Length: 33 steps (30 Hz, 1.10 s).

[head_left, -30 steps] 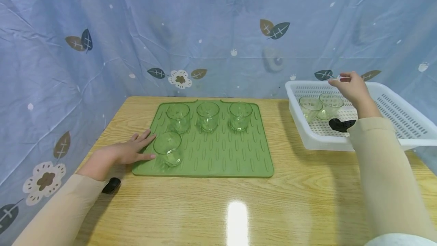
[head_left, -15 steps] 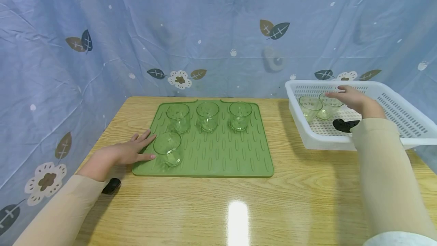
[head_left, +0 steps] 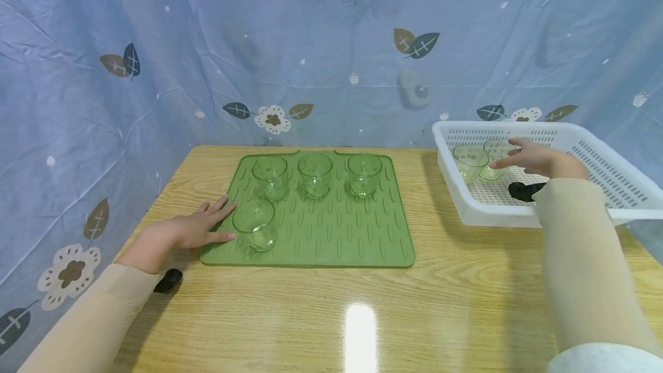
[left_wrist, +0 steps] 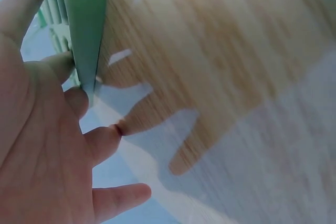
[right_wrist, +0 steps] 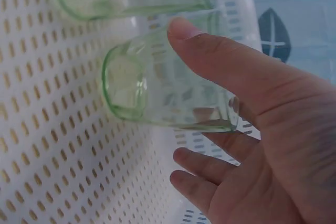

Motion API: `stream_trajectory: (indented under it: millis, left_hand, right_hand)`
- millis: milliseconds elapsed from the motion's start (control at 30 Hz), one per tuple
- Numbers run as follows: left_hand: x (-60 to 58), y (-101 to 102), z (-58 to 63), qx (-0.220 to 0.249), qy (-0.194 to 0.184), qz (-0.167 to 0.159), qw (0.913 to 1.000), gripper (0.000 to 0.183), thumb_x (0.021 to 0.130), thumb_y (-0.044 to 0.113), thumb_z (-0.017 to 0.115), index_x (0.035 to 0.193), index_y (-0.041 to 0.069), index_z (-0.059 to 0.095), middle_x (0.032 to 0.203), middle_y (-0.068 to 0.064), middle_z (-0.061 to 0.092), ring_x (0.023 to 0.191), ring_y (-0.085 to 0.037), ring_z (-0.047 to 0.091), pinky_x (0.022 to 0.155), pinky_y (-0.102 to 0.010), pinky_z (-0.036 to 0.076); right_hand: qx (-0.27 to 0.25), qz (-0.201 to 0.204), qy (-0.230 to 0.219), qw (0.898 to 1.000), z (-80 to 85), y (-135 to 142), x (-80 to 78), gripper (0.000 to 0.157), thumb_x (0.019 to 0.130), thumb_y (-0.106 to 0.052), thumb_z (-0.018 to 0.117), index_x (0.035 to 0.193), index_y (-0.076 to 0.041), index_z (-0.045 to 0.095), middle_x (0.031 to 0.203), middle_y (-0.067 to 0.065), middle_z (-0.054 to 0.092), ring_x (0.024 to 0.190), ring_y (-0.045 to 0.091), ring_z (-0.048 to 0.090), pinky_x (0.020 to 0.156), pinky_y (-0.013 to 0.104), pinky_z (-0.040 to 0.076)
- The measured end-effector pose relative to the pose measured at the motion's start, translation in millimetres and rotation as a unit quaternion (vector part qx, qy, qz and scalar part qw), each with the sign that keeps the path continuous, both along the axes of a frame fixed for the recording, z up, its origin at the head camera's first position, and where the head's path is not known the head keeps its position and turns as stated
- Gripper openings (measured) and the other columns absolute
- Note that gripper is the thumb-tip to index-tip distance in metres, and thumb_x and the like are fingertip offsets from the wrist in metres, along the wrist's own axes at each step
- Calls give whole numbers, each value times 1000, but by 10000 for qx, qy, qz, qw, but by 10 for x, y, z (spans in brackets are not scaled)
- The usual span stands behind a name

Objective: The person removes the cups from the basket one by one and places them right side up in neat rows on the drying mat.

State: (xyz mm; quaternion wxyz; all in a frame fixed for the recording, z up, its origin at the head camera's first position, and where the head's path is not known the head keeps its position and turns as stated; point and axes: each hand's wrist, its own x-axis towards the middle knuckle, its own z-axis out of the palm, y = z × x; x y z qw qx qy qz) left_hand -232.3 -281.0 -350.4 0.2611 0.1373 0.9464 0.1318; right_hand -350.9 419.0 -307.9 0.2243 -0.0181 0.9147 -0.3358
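Note:
My right hand (head_left: 541,159) reaches into the white basket (head_left: 502,213) at the glass tumbler (head_left: 495,148) on the right of two. In the right wrist view, the thumb lies along one side of this tumbler (right_wrist: 168,87) and the spread fingers are on the other; firm contact cannot be made out. Beside it stands the second tumbler (head_left: 470,160). On the left, my left hand (head_left: 189,230) rests with spread fingers at the edge of the green ribbed mat (head_left: 336,246), close to a front-left tumbler (head_left: 255,223).
Along the mat's back row stand three more tumblers, left (head_left: 270,178), middle (head_left: 315,176) and right (head_left: 365,176). A black device (head_left: 168,281) is under the left wrist, another (head_left: 524,191) by the right. A blue curtain (head_left: 331,45) hangs behind the wooden table (head_left: 290,315).
My right hand has come down from above the basket's back rim to the right-hand tumbler inside. The left hand, the mat and its tumblers have stayed where they were.

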Motion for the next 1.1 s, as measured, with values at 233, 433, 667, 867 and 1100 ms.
stream_trajectory:
  millis: [233, 433, 667, 867, 1100]
  left_hand:
    - [7, -4, -4, -21, 51, -3, 10000, 95, 101, 60, 55, 165, 6, 12, 169, -22, -7, 148, -57, -5, 98, -88, 14]
    - [-5, -14, -19, -83, 68, -26, 9999, 96, 100, 64, 52, 166, 7, 11, 169, -21, -8, 149, -57, -5, 98, -89, 10]
    - [-22, -19, -28, -90, 25, -20, 10000, 97, 99, 66, 52, 166, 8, 11, 169, -20, -9, 149, -56, -6, 98, -89, 11]
    - [-22, -22, -28, -12, 18, -25, 10000, 96, 100, 63, 53, 166, 7, 11, 169, -21, -9, 149, -56, -5, 98, -86, 21]
    - [-21, -18, -21, -23, 38, -39, 10000, 95, 100, 62, 54, 166, 7, 11, 169, -22, -8, 149, -56, -5, 98, -86, 20]
  right_hand:
    - [225, 99, -40, 9997, -52, -25, -69, 107, 104, -34, 63, 150, 20, -17, 149, 53, 4, 136, 68, 14, 111, 73, 20]
    - [201, 118, -49, 9997, -39, -29, -59, 103, 105, -35, 60, 150, 21, -13, 150, 53, 6, 137, 68, 14, 112, 72, 22]
    - [248, 142, 155, 9995, -28, -15, -31, 103, 106, -37, 58, 150, 21, -14, 150, 53, 6, 134, 70, 17, 110, 73, 24]
    - [72, -32, 359, 9993, 38, -9, -18, 105, 105, -38, 60, 151, 19, -15, 155, 48, 2, 137, 68, 15, 112, 72, 23]
    - [-271, -159, 580, 9978, 125, -2, 16, 104, 105, -36, 60, 153, 16, -16, 157, 46, 4, 140, 66, 16, 114, 69, 23]
